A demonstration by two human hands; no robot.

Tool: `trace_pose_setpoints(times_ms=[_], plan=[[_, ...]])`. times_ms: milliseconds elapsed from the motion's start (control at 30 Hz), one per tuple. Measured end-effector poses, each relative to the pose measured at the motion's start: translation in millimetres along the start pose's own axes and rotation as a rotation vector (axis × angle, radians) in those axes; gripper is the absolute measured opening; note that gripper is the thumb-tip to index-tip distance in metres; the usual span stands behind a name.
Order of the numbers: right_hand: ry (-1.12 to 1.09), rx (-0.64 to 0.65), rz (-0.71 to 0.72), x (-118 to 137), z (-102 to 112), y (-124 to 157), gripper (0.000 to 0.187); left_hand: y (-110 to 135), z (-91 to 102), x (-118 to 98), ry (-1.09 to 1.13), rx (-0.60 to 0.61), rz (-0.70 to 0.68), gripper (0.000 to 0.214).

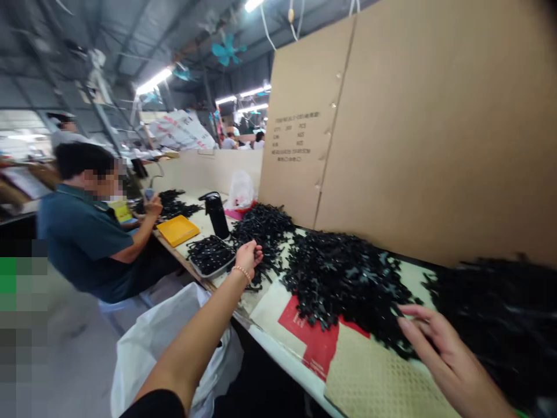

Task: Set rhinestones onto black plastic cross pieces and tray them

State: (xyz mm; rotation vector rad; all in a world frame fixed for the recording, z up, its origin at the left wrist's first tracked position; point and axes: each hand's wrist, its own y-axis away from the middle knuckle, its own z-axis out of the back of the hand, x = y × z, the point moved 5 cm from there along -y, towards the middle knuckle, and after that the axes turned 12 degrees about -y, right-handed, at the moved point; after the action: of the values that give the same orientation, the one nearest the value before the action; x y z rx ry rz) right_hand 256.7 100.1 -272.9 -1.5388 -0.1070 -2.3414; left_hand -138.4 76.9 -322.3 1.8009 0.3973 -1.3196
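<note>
Middle pile (pixel 339 273): small black pieces heaped on the table (pixel 413 281) before the cardboard (pixel 413 128), partly over a red printed sheet (pixel 304 331)
Left hand (pixel 250 258): fingers curled in, at the near side of the far pile (pixel 265 223), beside the filled tray (pixel 220 269) — whether it grips a piece, I cannot tell
Right hand (pixel 444 348): fingers partly bent at the middle pile's right edge — blurred, so I cannot tell whether a piece is pinched
Right pile (pixel 500 307): more black pieces, beyond that hand
Patterned mat (pixel 378 371): at the table's near edge
Black flask (pixel 216 215): upright behind the tray
Co-worker (pixel 91 232): seated at left, near a yellow tray (pixel 178 230)
</note>
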Motion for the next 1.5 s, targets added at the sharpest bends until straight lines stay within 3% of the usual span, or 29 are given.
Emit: trace_pose_setpoints(times_ms=[67,167,267,400,500,633,733,967,1200,1367,1500], plan=[[-0.17,0.061,-0.124,16,-19,16,0.063,27,-7.8,4,-0.048,0.111,0.016,0.009],[-0.365,0.153,-0.25,34,-51,42,0.06,84,-22.7,22,-0.102,0.408,0.091,0.025],[-0.544,0.216,-0.291,43,-80,64,0.058,150,-31.0,46,-0.071,0.735,0.287,0.046],[-0.438,0.118,-0.174,52,-91,78,0.033,196,-27.3,61,-0.033,0.795,0.426,0.038],[-0.163,-0.007,0.083,68,-87,79,0.021,201,-27.4,63,-0.022,0.789,0.449,0.03],[0.05,-0.072,0.306,83,-88,75,0.025,198,-31.0,61,-0.008,0.844,0.478,0.022],[0.115,-0.074,0.327,81,-92,71,0.029,194,-32.3,62,-0.019,0.877,0.49,0.021],[0.296,-0.066,0.38,75,-99,66,0.032,184,-30.6,71,-0.032,0.822,0.585,0.022],[0.34,-0.066,0.363,68,-103,63,0.028,179,-38.7,77,-0.011,0.867,0.62,0.02],[0.377,-0.067,0.286,57,-107,68,0.023,180,-36.9,87,-0.104,0.743,0.591,0.036],[0.433,-0.013,0.259,52,-114,69,0.023,181,-39.6,96,-0.115,0.708,0.571,0.035]])
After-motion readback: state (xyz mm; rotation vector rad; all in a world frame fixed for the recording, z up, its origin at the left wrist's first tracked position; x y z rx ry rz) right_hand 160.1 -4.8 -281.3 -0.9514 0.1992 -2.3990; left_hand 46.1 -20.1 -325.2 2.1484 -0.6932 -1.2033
